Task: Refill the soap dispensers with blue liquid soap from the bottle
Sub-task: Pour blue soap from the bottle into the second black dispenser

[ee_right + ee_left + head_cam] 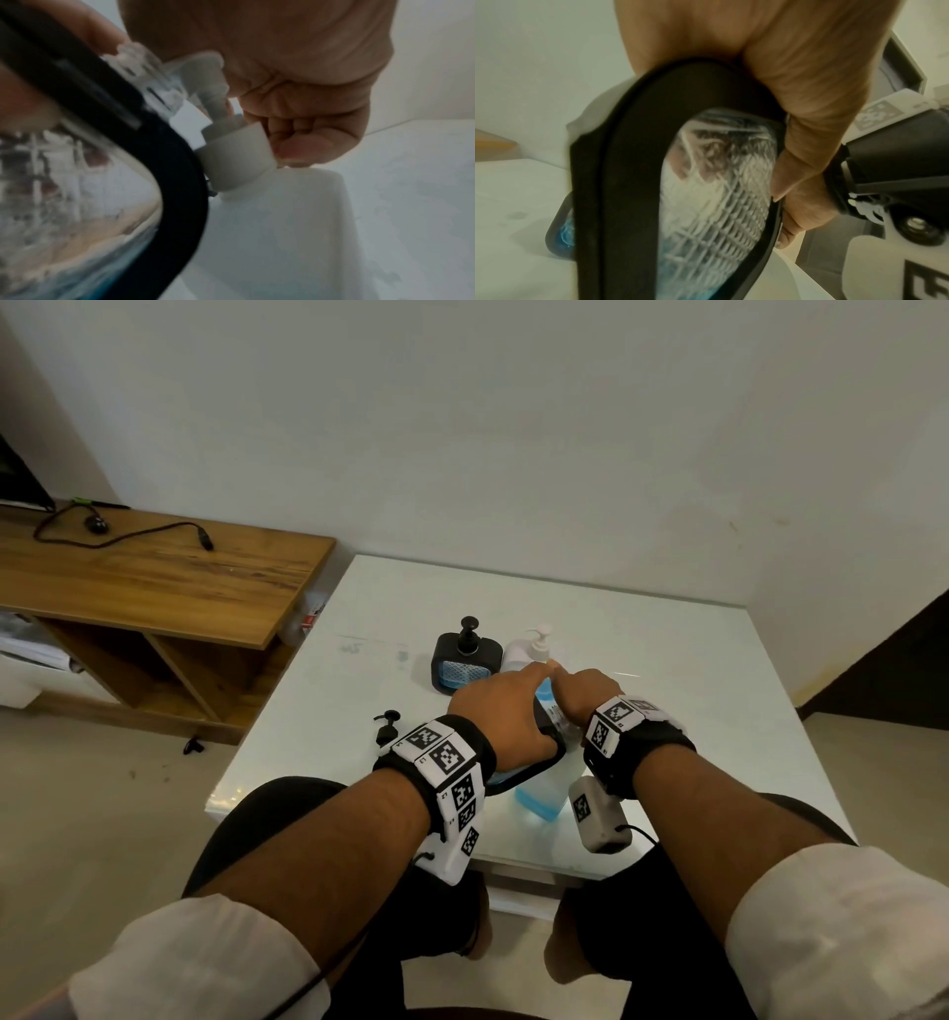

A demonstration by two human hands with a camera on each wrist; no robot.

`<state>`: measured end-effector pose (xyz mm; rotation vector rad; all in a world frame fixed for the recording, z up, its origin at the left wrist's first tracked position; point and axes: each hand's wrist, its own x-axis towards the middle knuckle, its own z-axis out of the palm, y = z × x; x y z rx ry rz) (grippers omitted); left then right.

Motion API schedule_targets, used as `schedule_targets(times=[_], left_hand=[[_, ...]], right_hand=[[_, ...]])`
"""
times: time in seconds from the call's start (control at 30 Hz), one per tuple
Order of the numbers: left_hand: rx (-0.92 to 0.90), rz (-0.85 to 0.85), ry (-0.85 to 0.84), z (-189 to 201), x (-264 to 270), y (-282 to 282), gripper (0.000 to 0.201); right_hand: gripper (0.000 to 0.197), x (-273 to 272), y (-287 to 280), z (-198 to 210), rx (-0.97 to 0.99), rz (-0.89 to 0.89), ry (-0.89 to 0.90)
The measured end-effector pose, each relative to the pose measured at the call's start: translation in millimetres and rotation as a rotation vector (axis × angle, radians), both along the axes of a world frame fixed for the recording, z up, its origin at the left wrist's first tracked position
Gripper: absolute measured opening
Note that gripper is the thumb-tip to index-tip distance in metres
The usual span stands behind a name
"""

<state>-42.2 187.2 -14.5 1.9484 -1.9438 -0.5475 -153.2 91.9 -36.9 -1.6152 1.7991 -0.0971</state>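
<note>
item: black-framed soap dispenser (634, 182), clear ribbed window, a little blue liquid low inside. pump removed. location: near edge of white table (693, 670), tilted, lifted off the surface on one side.

held by: left hand (500, 711), fingers wrapped round the black frame, thumb on its edge in the left wrist view.

item: bottle of blue liquid soap (539, 796), clear, blue showing in its lower end, tipped towards the held dispenser. location: between the two wrists, touching the dispenser. the mouth of the bottle is hidden by the hands, so whether soap is flowing cannot be told.

held by: right hand (585, 693), fingers curled; its grip on the bottle is mostly hidden in the head view.

item: white pump bottle (282, 213), just beyond the right hand, upright; the right fingertips lie very near its collar.

item: second black dispenser (464, 662), pump fitted, blue visible in its window, standing further back.

item: loose black pump head (386, 726), lying on the table left of the left wrist.

risks, as judged: spill over the frame if the two necks drift apart; overfilling, the level being hard to read at this tilt; the right knuckles nudging the white pump bottle over.
</note>
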Motion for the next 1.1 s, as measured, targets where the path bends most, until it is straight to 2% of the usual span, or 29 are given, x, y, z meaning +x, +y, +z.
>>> schedule_targets(times=[0.2,0.47,0.63,0.73,0.83,1.0,1.1], left_hand=[[0.016,0.0,-0.027,-0.5,2.9,-2.9,0.074],[-0.003,-0.015,-0.016,-0.7,1.8,-0.4,0.077],[0.003,-0.014,-0.032,-0.6,0.4,-1.0,0.074],[0.0,-0.02,-0.057,-0.9,0.4,-1.7,0.073],[-0.008,-0.029,-0.078,-0.9,-0.1,-1.4,0.075],[0.0,-0.029,-0.054,0.2,1.4,-1.0,0.079],[-0.003,-0.024,-0.045,-0.6,1.7,-1.2,0.077]], right_hand=[[0.044,0.3,-0.9,-4.1,-0.031,-0.022,0.036],[0.067,-1.0,-0.2,-1.6,0.04,-0.004,-0.043],[0.047,-2.6,0.4,-3.3,-0.031,0.014,0.045],[0.045,-3.1,0.9,-5.5,-0.07,0.002,0.06],[0.048,-4.2,-0.8,-10.3,-0.051,0.009,0.053],[0.071,-5.9,-3.3,-8.4,0.008,0.0,-0.044],[0.065,-5.3,-1.9,-9.1,-0.021,0.0,-0.011]])
